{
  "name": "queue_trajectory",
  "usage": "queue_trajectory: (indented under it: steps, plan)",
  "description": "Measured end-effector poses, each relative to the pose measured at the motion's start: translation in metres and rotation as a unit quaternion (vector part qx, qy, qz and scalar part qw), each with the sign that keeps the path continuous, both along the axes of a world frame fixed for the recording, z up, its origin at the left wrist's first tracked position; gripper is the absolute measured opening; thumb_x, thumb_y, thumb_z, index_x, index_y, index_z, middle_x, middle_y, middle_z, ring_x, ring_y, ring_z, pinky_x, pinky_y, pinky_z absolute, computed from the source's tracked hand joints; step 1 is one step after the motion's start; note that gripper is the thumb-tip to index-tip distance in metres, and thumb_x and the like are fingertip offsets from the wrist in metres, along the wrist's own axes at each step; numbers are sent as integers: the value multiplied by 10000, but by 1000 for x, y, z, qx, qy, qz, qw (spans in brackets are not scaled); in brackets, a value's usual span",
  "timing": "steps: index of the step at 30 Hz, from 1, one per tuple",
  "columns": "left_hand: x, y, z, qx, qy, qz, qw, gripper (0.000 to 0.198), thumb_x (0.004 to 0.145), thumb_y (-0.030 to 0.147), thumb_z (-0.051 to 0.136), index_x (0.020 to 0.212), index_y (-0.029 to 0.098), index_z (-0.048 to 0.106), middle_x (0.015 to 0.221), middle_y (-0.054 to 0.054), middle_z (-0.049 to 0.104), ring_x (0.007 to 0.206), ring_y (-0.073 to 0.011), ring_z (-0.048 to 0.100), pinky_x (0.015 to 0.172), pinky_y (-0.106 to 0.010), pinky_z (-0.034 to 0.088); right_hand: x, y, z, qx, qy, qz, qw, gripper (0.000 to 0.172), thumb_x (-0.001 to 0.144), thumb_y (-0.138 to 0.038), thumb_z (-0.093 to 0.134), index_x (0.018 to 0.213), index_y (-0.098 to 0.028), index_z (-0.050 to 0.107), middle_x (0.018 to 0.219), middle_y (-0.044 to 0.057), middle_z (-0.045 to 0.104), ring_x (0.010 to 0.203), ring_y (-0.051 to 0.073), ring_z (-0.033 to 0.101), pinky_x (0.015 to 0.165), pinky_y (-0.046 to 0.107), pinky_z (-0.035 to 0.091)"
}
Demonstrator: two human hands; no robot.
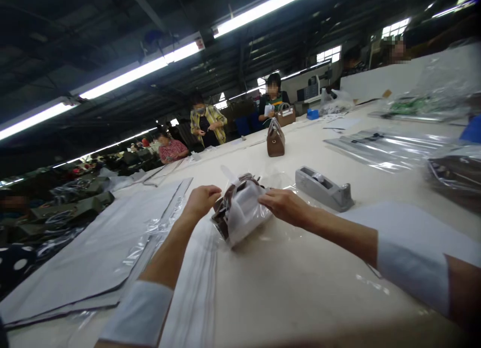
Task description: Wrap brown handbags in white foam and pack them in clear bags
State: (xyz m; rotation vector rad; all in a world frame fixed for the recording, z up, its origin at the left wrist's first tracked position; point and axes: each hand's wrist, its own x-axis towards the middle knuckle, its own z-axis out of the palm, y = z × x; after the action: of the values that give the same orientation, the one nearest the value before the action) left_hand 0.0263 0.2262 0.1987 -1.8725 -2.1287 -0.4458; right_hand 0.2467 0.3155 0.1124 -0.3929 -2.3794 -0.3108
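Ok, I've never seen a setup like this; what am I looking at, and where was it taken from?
There's no robot here, just a person's bare hands, seen by a camera on their head looking forward and down. The right hand seems to pinch the white wrapping around a brown bag; the left hand is at its other side, though whether it grips is unclear. On the pale table are a grey tape dispenser, a standing brown handbag farther off, large white sheets to the left and clear plastic to the right.
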Motion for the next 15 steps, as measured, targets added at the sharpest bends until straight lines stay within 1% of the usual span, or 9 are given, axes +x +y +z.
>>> queue_trajectory:
  steps: [2, 4, 6, 8, 10, 12, 13, 15]
  plan:
    - [-11, 12, 12, 34, -3, 8, 999, 192, 748, 263, 489, 771, 185, 663, 704, -10, 657, 693, -156, 584, 660, -244, 425, -10, 4, 16, 8, -1, -1, 1000, 173, 857, -128, 428, 760, -147, 569, 688, 26, 567, 606, 107, 481, 536, 224, 282]
    - [-13, 20, 29, 91, 0, 13, 996, 206, 750, 263, 466, 768, 170, 649, 720, -27, 645, 711, -163, 566, 683, -262, 411, -17, 3, 39, 20, 2, -3, 1000, 177, 857, -135, 433, 754, -146, 576, 682, 31, 581, 596, 109, 493, 533, 225, 284]
    - [-10, 23, 50, 146, 1, 11, 989, 207, 749, 251, 448, 774, 164, 633, 748, -34, 635, 733, -163, 548, 708, -271, 399, -18, -3, 69, 35, 19, -6, 999, 183, 867, -141, 413, 798, -148, 582, 721, 42, 598, 625, 119, 512, 545, 228, 295]
    - [-4, 21, 73, 179, -7, 0, 984, 199, 743, 240, 440, 765, 158, 620, 724, -27, 620, 716, -153, 537, 695, -263, 398, -12, -14, 102, 57, 29, -6, 998, 198, 874, -147, 394, 828, -145, 586, 732, 47, 600, 630, 124, 519, 545, 229, 303]
    - [2, 16, 95, 185, -22, -20, 982, 185, 729, 227, 447, 758, 151, 614, 669, -12, 599, 670, -137, 530, 658, -245, 400, -2, -25, 135, 85, 27, 5, 996, 219, 879, -156, 386, 808, -136, 593, 668, 34, 582, 576, 111, 502, 523, 221, 298]
    - [7, 7, 112, 169, -40, -47, 984, 170, 712, 211, 463, 755, 146, 615, 622, 3, 579, 623, -121, 525, 619, -228, 400, 11, -33, 163, 116, 35, 13, 993, 232, 877, -170, 394, 785, -124, 603, 624, 24, 565, 537, 97, 484, 515, 215, 300]
    - [10, 2, 119, 158, -50, -59, 984, 163, 706, 202, 470, 752, 144, 615, 601, 9, 569, 599, -115, 521, 600, -223, 400, 18, -36, 174, 129, 37, 11, 991, 229, 870, -175, 406, 781, -119, 609, 623, 24, 566, 542, 98, 488, 522, 216, 306]
    - [16, -10, 128, 132, -71, -79, 986, 139, 690, 190, 493, 738, 136, 612, 563, 19, 551, 549, -104, 513, 565, -217, 399, 31, -41, 190, 128, 38, 4, 991, 201, 843, -183, 452, 766, -113, 624, 633, 27, 576, 572, 109, 509, 546, 223, 326]
